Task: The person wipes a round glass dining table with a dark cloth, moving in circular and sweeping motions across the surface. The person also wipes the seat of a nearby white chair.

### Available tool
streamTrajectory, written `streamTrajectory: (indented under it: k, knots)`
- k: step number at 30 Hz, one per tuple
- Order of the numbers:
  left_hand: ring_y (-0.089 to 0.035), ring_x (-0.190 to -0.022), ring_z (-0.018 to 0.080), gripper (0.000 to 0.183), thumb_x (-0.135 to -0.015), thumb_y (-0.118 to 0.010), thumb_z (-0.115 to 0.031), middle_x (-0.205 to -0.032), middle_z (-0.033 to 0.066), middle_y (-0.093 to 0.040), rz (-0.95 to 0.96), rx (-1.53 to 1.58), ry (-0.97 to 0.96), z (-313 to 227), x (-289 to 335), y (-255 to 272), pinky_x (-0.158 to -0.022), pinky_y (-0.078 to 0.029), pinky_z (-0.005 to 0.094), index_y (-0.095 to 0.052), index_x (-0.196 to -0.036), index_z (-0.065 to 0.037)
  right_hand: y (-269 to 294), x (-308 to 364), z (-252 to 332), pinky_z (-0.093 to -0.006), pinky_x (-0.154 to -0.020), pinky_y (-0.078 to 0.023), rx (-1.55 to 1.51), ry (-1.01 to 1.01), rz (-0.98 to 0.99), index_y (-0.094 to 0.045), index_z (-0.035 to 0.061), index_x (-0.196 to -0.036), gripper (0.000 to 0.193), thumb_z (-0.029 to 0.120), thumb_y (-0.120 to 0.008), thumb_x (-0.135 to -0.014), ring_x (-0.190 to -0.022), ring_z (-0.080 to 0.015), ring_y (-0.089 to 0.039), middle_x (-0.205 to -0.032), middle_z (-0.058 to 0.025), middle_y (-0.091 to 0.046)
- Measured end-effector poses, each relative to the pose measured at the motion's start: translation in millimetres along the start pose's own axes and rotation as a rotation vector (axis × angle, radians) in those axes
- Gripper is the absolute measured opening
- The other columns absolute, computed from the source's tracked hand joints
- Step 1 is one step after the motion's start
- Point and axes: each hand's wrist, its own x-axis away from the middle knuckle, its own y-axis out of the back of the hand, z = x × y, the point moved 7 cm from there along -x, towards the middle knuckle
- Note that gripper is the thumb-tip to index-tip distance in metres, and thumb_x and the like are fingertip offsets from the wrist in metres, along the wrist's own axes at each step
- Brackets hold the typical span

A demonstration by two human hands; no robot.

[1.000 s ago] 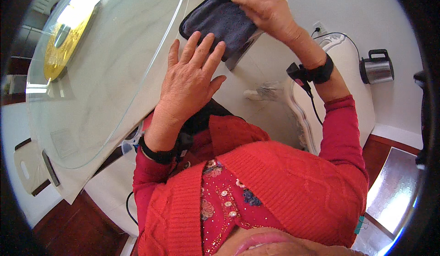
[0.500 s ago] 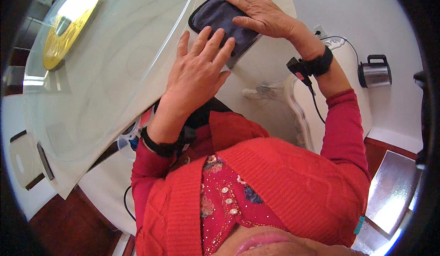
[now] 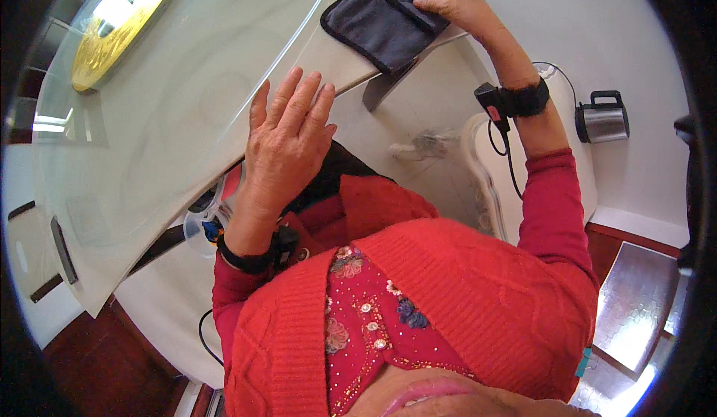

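Note:
A dark grey folded cloth (image 3: 377,25) with black edging and a hanging loop lies at the table's edge, towards the far side. My right hand (image 3: 461,6) is at the cloth's right side, with thumb and fingers pinched on its edge. The fingertips partly hide that corner. My left hand (image 3: 287,129) is held apart from the cloth, nearer to me by the table edge, with fingers stretched out and nothing in it. Black straps with small devices are around both wrists.
A clear glass turntable (image 3: 172,110) covers much of the pale table, with a yellow oval object (image 3: 119,36) at its far left. To the right stand a steel kettle (image 3: 603,122) with a cable and a white ornate piece of furniture (image 3: 482,163). A clear plastic container (image 3: 200,234) is below the table edge.
Both hands have come off the cloth's top. My left hand moved back towards me and left; the right moved to the cloth's right edge and its fingers closed there.

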Motion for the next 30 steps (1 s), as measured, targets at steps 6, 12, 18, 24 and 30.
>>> streamTrajectory:
  k: [6, 12, 18, 24, 30]
  knots:
    - [-0.043, -0.129, 0.0271, 0.049, -0.079, -0.069, -0.018, -0.133, 0.0096, -0.051, -0.037, 0.015, -0.002, 4.2, 9.6, 8.4, -0.109, -0.027, 0.0474, -0.055, -0.125, -0.010, 18.4, 29.8, 60.7, -0.0367, -0.082, -0.048, 0.128, -0.048, -0.019, -0.058, -0.0016, -0.109, 0.035, 0.020, -0.063, -0.083, -0.097, -0.0279, -0.060, -0.106, -0.0200, -0.061]
    - [-0.044, -0.128, 0.0261, 0.050, -0.074, -0.071, -0.017, -0.129, 0.0087, -0.053, -0.057, 0.010, -0.022, 3.4, 15.7, 12.9, -0.108, -0.027, 0.0466, -0.057, -0.122, -0.009, -34.4, 87.6, 139.4, -0.0395, -0.076, -0.053, 0.416, 0.579, -0.173, -0.058, 0.0094, -0.105, 0.030, 0.024, -0.066, -0.080, -0.093, -0.0302, -0.061, -0.101, -0.0105, -0.061]
    - [-0.042, -0.130, 0.0275, 0.048, -0.079, -0.069, -0.019, -0.134, 0.0090, -0.051, -0.004, 0.059, -0.015, 5.9, 20.8, 16.3, -0.111, -0.026, 0.0464, -0.056, -0.125, -0.009, -27.6, 86.7, 144.8, -0.0395, -0.086, -0.049, 0.399, 0.667, -0.266, -0.057, 0.0072, -0.116, 0.042, 0.036, -0.060, -0.086, -0.110, -0.0304, -0.055, -0.117, -0.0125, -0.059]
    - [-0.043, -0.130, 0.0270, 0.048, -0.079, -0.069, -0.020, -0.133, 0.0083, -0.052, 0.034, 0.003, -0.019, 3.9, 18.3, 11.5, -0.111, -0.025, 0.0458, -0.057, -0.123, -0.009, -80.1, 42.8, 98.7, -0.0483, -0.106, -0.027, 0.531, 0.483, 0.053, -0.037, 0.0088, -0.140, 0.066, 0.054, -0.041, -0.092, -0.138, -0.0299, -0.028, -0.147, -0.0142, -0.033]
    - [-0.045, -0.127, 0.0270, 0.048, -0.077, -0.071, -0.020, -0.131, 0.0083, -0.053, 0.019, -0.007, -0.028, 1.7, 17.6, 8.0, -0.109, -0.028, 0.0465, -0.058, -0.122, -0.009, -32.9, 49.0, 83.7, -0.0404, -0.101, -0.037, -0.051, 0.566, -0.124, -0.052, 0.0056, -0.128, 0.049, 0.039, -0.051, -0.092, -0.125, -0.0324, -0.045, -0.135, -0.0178, -0.048]
